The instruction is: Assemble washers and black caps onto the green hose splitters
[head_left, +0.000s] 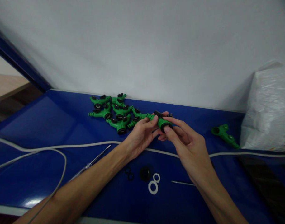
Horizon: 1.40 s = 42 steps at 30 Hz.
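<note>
Green plastic is in both hands: a Y-shaped fitting (164, 123) with a black collar, raised above the middle of the blue worktop (179, 207). From where I stand, the left hand (141, 135) pinches it by its left branch, thumb on the near side and fingers curled beneath. The right hand (191, 146) has its thumb pressed to the black collar at the near end, its other fingers bent round the far side; how firmly they press I cannot tell. Just beyond the left hand, to the far left, similar green fittings (121, 126) with black knobs lie in a close cluster. One more green piece (223, 133) lies apart on the right, next to a bulging plastic bag (268, 115). A pale cable (81, 145) runs across the worktop, passing below the hands. Nearer, between the forearms, are a dark round part (145, 173), some small black rings (130, 176) to its left and two white rings (153, 188) to its right. A screwdriver (93, 161) lies beside the left forearm, partly hidden, and a thin metal rod (182, 183) reaches under the right one.
</note>
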Each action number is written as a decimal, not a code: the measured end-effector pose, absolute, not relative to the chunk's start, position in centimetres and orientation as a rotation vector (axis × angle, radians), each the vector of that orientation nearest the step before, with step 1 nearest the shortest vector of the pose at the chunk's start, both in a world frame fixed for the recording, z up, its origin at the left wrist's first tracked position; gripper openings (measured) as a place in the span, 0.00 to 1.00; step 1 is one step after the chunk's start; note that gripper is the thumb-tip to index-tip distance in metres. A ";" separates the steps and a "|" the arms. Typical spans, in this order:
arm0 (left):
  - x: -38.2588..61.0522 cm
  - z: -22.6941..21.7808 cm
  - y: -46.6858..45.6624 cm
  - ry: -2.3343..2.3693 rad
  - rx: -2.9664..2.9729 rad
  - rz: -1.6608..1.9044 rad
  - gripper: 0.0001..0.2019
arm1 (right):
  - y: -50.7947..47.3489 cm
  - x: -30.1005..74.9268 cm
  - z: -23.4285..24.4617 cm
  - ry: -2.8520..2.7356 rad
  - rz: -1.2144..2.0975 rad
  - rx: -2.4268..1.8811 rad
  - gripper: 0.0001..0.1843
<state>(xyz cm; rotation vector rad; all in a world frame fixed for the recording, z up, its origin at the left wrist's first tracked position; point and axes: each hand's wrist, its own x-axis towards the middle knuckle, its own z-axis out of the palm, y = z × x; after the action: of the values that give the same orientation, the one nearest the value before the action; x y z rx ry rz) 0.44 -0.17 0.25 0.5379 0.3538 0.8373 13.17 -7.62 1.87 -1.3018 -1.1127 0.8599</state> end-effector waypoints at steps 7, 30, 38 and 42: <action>0.5 0.2 -0.2 0.362 0.525 0.845 0.07 | -7.6 13.2 1.9 -1.116 0.839 -1.311 0.15; 0.5 0.0 -0.4 0.394 0.569 0.869 0.07 | -7.8 13.3 1.7 -1.132 0.789 -1.314 0.12; 0.4 0.5 -0.3 0.449 0.417 0.895 0.10 | -7.7 13.1 2.0 -1.102 0.718 -1.302 0.21; 0.4 0.1 -0.3 0.471 0.637 0.885 0.09 | -7.8 13.5 1.5 -1.217 0.599 -1.330 0.18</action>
<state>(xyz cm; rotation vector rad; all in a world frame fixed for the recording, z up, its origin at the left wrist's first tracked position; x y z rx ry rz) 0.36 -0.33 0.11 0.6370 0.4709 0.8845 13.45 -7.82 1.52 -1.3295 -1.2173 0.5992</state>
